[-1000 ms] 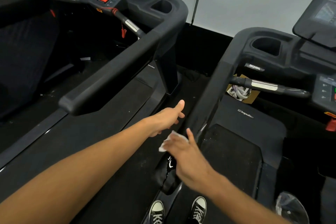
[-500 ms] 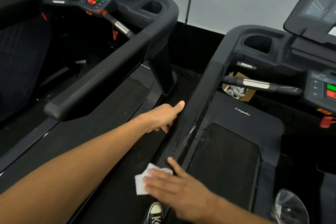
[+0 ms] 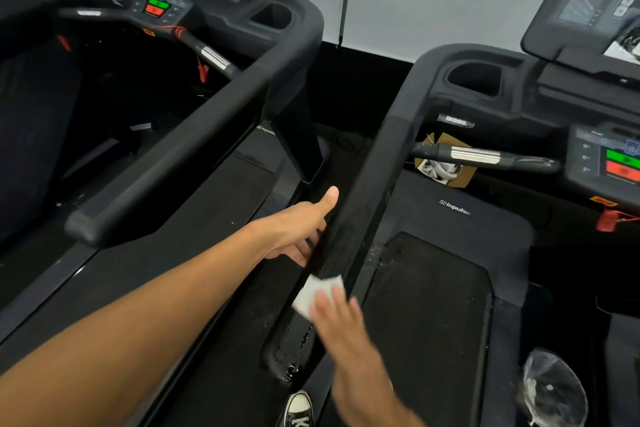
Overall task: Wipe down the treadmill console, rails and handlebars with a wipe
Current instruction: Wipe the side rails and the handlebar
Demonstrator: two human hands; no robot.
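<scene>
A small white wipe (image 3: 317,295) lies flat on the black, wet-speckled side rail (image 3: 349,218), under the right hand's (image 3: 349,347) fingertips.

Matt black rail (image 3: 360,184), white paper wipe (image 3: 313,293)

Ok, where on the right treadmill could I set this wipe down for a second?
The dark belt, between the side rail and the clear plastic bag, looks bare. The motor cover near the cardboard box is more crowded.
</scene>
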